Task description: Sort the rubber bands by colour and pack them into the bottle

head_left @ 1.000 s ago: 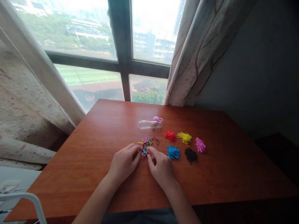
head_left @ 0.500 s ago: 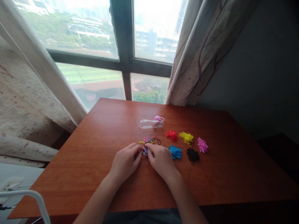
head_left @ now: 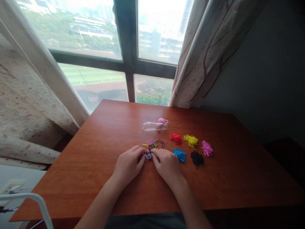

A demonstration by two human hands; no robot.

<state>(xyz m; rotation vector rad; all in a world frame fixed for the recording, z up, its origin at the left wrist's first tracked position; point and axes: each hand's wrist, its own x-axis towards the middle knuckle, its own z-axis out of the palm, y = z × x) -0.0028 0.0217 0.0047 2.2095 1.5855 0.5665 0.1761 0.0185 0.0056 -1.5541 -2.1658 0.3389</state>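
Observation:
A mixed heap of small pink, yellow, blue, red and black rubber bands (head_left: 150,143) lies on the wooden table between my hands. At its left side my left hand (head_left: 128,162) is closed, thumb and forefinger pinching at the bands. My right hand (head_left: 166,162) bends in from the other side, its fingertips also pinched on the bands nearest me. Which bands each hand holds is partly hidden by the fingers. Just right of my right hand lies a blue pile of bands (head_left: 179,155).
Further right are separate piles of red bands (head_left: 175,138), yellow bands (head_left: 190,141), black bands (head_left: 197,159) and pink bands (head_left: 207,148). Behind the heap a clear bottle (head_left: 154,126) lies on its side, a pink cap (head_left: 162,121) beside it. A white tube (head_left: 35,198) curves at lower left.
My right fingertips have shifted slightly to the right and towards me, showing more of the dark bands between the hands. My left hand and the colour piles stay put.

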